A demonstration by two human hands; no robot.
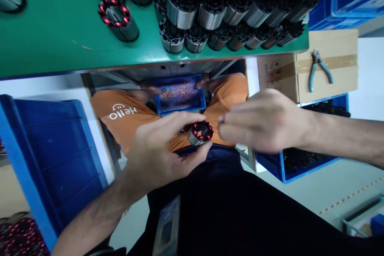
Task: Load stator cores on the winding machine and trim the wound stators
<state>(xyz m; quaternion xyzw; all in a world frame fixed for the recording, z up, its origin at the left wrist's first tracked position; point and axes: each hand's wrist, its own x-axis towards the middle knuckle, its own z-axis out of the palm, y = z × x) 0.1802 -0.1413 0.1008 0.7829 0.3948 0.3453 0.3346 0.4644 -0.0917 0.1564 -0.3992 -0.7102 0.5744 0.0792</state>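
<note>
My left hand (162, 144) grips a motor stator (195, 139) above my lap, thumb below and fingers above. Red wire windings ring the stator's end, which faces up toward me, and its side is silver metal. To the right of it, my right hand (261, 122) is closed with the fingers pressed together, smeared by motion. Whatever those fingers hold, if anything, is hidden. On the green table (54, 44) ahead, another stator with red windings (118, 20) stands apart from rows of bare stators (171, 40).
A blue tray with copper scraps (180, 94) lies between my feet. Pliers (318, 70) rest on a cardboard box (339, 84) at right, above a blue bin of black parts (309, 162). A large blue crate (60, 160) stands at left, near more red-wound stators (22, 236).
</note>
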